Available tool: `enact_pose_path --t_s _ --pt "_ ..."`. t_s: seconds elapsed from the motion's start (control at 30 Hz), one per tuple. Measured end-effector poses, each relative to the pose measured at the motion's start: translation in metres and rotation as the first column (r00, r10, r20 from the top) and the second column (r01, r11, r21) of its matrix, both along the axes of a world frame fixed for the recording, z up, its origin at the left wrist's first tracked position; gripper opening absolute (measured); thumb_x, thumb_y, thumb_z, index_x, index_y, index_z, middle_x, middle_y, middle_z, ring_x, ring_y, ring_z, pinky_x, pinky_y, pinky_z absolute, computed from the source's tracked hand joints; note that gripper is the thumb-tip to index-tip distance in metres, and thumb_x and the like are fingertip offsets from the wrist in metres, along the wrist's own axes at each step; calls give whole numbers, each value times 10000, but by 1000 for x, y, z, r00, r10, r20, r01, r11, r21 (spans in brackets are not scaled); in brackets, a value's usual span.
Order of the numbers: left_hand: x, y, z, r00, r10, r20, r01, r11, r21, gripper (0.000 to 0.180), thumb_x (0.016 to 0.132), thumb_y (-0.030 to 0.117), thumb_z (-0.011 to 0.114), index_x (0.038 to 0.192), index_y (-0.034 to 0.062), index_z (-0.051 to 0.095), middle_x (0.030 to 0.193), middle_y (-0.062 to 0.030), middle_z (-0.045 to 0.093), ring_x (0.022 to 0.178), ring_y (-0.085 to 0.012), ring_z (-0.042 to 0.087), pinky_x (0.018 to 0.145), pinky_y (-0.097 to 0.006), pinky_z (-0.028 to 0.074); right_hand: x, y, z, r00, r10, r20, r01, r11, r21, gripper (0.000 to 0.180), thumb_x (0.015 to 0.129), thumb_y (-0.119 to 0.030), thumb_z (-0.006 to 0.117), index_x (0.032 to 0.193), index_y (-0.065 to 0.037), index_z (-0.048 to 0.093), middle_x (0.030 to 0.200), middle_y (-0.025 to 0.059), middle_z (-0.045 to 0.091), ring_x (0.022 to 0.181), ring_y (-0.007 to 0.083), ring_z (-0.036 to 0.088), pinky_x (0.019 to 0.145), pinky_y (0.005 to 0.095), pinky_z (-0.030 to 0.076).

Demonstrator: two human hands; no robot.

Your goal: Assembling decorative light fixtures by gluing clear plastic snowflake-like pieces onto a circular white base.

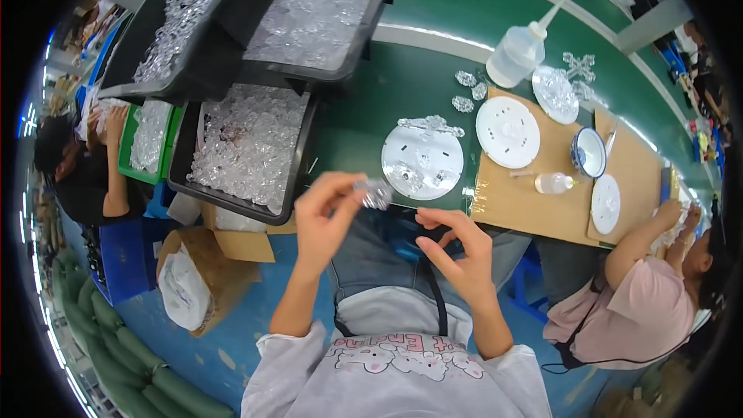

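Between the thumb and fingers of my left hand [329, 213] is a clear faceted plastic piece [376, 194], held just off the table's near edge. My right hand [458, 248] hovers to the right of it, thumb and fingers apart, with nothing between them. Just beyond both hands a white round disc [422, 156] lies on the green table. A clear ornate bar-shaped piece [430, 127] lies across its far edge, and clear round pieces [445, 179] rest on its near part. Several loose clear pieces [463, 104] lie farther back.
Black bins [288, 178] of clear pieces crowd the left, beside a green bin [124, 162]. Cardboard [495, 205] at right carries another white disc [508, 133], a small bottle [554, 183] and a bowl [590, 152]. A large nozzle bottle [517, 54] stands behind. A co-worker [627, 313] sits at right.
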State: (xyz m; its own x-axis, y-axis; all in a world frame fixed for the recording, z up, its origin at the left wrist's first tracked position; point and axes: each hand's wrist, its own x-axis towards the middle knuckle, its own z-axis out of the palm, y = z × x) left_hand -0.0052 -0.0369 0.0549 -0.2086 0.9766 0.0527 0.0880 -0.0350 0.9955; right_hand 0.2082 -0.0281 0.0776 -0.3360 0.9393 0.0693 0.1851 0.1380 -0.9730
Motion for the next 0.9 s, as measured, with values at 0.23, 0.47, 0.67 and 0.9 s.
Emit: enact_pose_path --t_s 0.23,0.47,0.67,0.9 --pt "3 55 -31 982 182 -51 -183 983 -17 196 840 -7 649 1030 -54 632 917 -72 633 788 -102 609 716 -223 501 41 -18 -26 982 -172 -80 172 985 -12 287 753 48 661 1036 5 637 930 116 663 848 154 636 592 221 457" --pt "21 68 -42 964 225 -145 -224 974 28 211 846 1 650 1046 -63 629 856 -75 659 762 -99 617 738 -219 505 61 -19 -44 966 -239 -96 237 971 -34 274 746 61 646 1013 -1 643 865 101 666 780 157 618 572 236 447" --pt "22 72 -46 979 191 -71 -194 980 -37 244 850 14 650 1077 -71 623 942 -121 661 841 -130 633 765 -244 531 67 -17 -50 967 -234 -102 231 972 -33 267 739 51 650 1000 -8 647 846 101 669 758 170 616 559 243 446" --pt "22 75 -49 974 196 -118 -199 980 -21 225 858 33 645 1047 -86 621 959 -127 664 828 -144 643 756 -274 559 73 -13 -54 957 -264 -120 259 964 -56 257 737 40 654 989 -11 651 821 93 670 739 171 610 549 242 446"
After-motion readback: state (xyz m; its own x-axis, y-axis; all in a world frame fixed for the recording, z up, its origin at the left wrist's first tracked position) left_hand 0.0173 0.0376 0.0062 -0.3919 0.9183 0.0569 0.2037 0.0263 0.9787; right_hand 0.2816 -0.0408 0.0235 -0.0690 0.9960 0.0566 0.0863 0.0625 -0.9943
